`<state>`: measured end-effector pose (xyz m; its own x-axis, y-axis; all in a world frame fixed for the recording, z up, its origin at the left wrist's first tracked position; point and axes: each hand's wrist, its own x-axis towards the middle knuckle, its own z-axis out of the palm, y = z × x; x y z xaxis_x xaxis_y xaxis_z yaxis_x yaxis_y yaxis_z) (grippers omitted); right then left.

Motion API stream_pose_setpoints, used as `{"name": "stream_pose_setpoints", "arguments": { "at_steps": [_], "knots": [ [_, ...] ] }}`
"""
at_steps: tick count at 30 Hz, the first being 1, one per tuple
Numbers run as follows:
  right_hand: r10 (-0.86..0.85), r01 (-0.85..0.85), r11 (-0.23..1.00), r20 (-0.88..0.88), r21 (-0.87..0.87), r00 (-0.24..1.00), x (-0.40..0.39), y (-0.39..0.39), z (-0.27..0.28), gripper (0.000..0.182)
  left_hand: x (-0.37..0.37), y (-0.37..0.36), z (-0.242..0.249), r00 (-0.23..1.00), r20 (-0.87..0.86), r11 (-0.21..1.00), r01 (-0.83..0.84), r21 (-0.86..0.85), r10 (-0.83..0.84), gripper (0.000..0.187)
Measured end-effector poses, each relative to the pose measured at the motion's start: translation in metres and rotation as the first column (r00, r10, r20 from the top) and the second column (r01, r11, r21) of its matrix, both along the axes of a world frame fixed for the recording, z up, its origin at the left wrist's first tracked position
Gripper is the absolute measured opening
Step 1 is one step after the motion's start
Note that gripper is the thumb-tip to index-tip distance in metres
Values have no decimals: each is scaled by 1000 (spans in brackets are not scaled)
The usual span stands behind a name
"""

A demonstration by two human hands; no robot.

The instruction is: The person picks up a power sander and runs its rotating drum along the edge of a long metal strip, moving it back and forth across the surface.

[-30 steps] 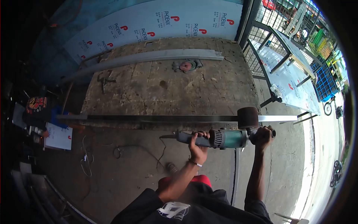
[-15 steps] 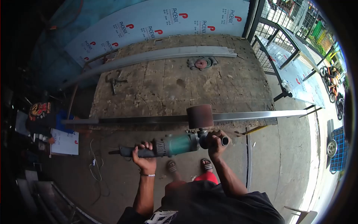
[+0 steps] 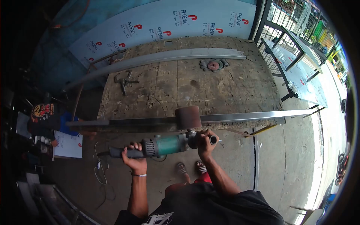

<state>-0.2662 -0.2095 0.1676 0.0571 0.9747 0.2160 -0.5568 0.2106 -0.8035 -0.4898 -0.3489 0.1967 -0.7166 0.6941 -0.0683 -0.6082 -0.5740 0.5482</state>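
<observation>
My left hand [image 3: 134, 159] is closed around the dark rear handle of a green drum sander [image 3: 168, 145]. My right hand [image 3: 207, 144] grips the side handle near its head. The reddish-brown sanding drum [image 3: 188, 117] rests against a long, shiny metal tube [image 3: 255, 116], or appears to touch it. This tube lies along the near edge of a worn wooden workbench [image 3: 165, 88] and sticks out past both ends. From this angle, the contact face under the drum is hidden.
Farther back on the bench lie grey metal lengths [image 3: 168, 57], a clamp [image 3: 125, 81] and a reddish disc on dark cloth-like material [image 3: 213, 65]. A power cord [image 3: 99, 168] trails on the floor at left. Another person [image 3: 45, 116] bends beside a white sheet [image 3: 71, 144].
Both hands and the sander have moved left along the tube, the drum still at it. The camera view has shifted slightly too.
</observation>
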Motion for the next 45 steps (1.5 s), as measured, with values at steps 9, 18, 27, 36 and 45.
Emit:
{"name": "stream_pose_setpoints", "arguments": {
  "at_steps": [9, 18, 27, 36, 45],
  "knots": [
    [-181, 173, 979, 63, 112, 982, 217, 95, 19, 28, 195, 112, -49, 887, 360, 955, 293, 44, -289, 25],
    [-184, 180, 981, 45, 73, 982, 128, 41, 16, 27, 108, 81, -46, 887, 367, 957, 289, 31, -279, 24],
    [33, -33, 999, -1, 9, 999, -149, -58, -6, 28, -151, -61, 0, 998, 58, 1000, 2, -24, 0, 24],
    [70, -89, 988, -152, -122, 986, -261, -84, -7, 24, -239, -104, 26, 990, -88, 990, -115, -78, 108, 25],
    [-149, 140, 983, 66, 122, 987, -83, -12, 4, 32, -95, -16, -38, 934, 314, 984, 177, 14, -172, 24]
  ]
}}
